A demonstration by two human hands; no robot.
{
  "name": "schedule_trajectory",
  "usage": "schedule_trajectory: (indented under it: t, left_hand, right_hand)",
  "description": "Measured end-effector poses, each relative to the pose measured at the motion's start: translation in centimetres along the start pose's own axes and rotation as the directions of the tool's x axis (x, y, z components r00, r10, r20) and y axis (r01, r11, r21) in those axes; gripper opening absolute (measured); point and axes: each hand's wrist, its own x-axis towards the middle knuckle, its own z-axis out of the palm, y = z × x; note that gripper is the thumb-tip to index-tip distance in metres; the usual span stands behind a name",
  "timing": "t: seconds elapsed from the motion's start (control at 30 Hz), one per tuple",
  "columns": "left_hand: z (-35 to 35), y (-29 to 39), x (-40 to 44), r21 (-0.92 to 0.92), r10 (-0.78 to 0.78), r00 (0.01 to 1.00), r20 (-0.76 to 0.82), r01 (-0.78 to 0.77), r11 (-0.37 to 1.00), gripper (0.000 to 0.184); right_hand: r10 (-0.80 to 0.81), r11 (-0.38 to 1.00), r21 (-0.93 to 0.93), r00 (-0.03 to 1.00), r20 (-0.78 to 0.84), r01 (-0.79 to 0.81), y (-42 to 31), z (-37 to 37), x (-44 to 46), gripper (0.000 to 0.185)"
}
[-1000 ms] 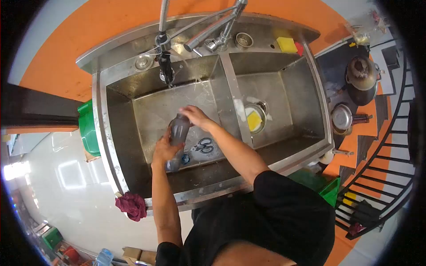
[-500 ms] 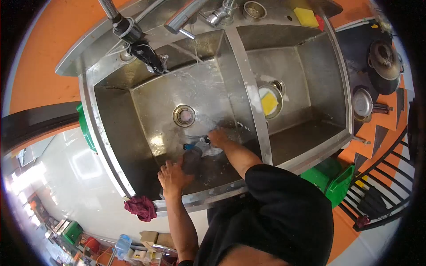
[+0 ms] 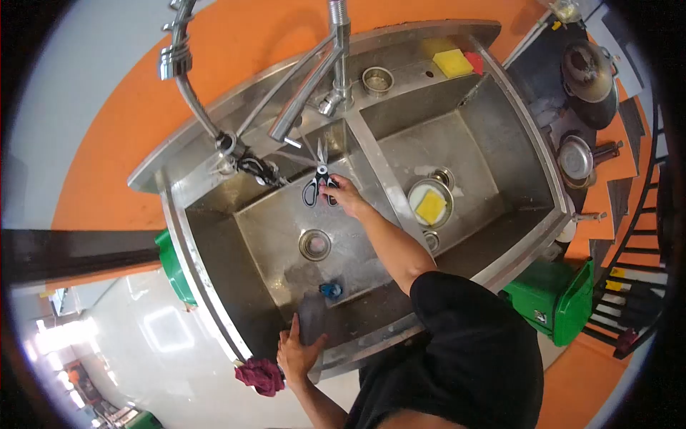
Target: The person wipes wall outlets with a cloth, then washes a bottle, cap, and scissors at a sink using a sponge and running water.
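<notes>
My right hand grips kitchen scissors by one of their black and grey handle loops. The blades point away from me, below the tap spout, over the left basin. Low in that basin, my left hand has its thumb and fingers on either side of the lower end of a see-through greyish bottle. Near the bottle's far end is a blue cap-like piece; whether it is attached is hard to tell.
In the right basin a round bowl holds a yellow sponge. A spray hose hangs at the left basin's back corner. A maroon cloth lies on the front rim. Pans stand at right, beside a green bin.
My right hand has moved from the foamy basin floor up toward the tap, with the scissors now plainly in view. My left hand stays by the bottle. The camera view has shifted.
</notes>
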Motion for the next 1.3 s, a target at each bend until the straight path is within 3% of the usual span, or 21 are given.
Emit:
schedule_trajectory:
  t: [0.17,0.2,0.3,0.33,0.43,0.6,0.7,0.73,0.83,1.0,1.2,1.3]
  left_hand:
    - [0.2,-0.1,-0.1,-0.01,0.032,0.999,-0.041,-0.032,0.999,0.092]
    - [0.1,-0.1,0.0,0.007,0.025,0.999,-0.027,-0.024,1.0,0.093]
    - [0.0,0.2,0.0,0.015,0.021,0.999,-0.035,-0.021,1.0,0.093]
    - [-0.1,0.3,0.0,-0.004,0.008,1.0,-0.019,-0.008,1.0,0.094]
    - [-0.5,0.7,0.3,-0.008,-0.003,1.0,0.006,0.003,1.0,0.096]
    - [-0.5,0.7,0.8,-0.025,0.01,1.0,0.008,-0.009,1.0,0.097]
    - [-0.2,0.4,1.1,-0.029,0.028,1.0,-0.001,-0.028,0.999,0.097]
    - [0.0,0.1,1.3,-0.027,0.037,0.999,-0.009,-0.037,0.999,0.097]
    - [-0.3,0.5,1.3,-0.046,0.041,0.999,0.008,-0.041,0.998,0.097]
    - [-0.3,0.3,1.0,-0.049,0.034,0.999,0.01,-0.034,0.998,0.096]
    - [0.2,-0.5,0.4,-0.064,0.051,0.998,-0.037,-0.054,0.996,0.095]
    - [-0.4,-0.4,-0.1,-0.079,0.043,0.999,-0.033,-0.046,0.996,0.094]
  right_hand:
    - [-0.112,0.993,-0.045,0.993,-0.024,0.111,-5.0,2.8,2.5,0.019]
    - [-0.115,0.99,0.078,0.993,-0.013,0.115,-5.1,3.5,3.3,0.02]
    - [-0.155,0.987,0.073,0.978,0.138,0.147,-5.9,4.3,6.1,0.018]
    - [-0.085,0.996,0.029,0.985,0.148,0.082,-6.0,4.4,6.9,0.018]
    - [-0.117,0.954,0.297,0.968,0.221,0.047,-9.4,6.3,4.9,0.019]
    - [-0.114,0.961,0.268,0.976,0.184,0.061,-9.8,5.7,1.0,0.031]
    - [-0.182,0.982,-0.034,0.978,0.103,0.187,-9.4,4.3,-2.3,0.03]
    - [-0.107,0.953,-0.276,0.991,0.082,0.126,-7.8,3.1,-1.9,0.031]
    - [-0.023,0.999,0.029,0.989,0.145,0.019,-6.8,3.2,-3.9,0.03]
    - [0.043,0.929,0.335,0.943,0.331,-0.16,-6.4,3.1,-5.0,0.028]
    - [0.025,0.949,0.293,0.951,0.307,-0.12,-5.3,3.2,-4.9,0.031]
    - [-0.041,0.997,0.08,0.972,0.232,0.024,-5.1,3.2,-3.6,0.037]
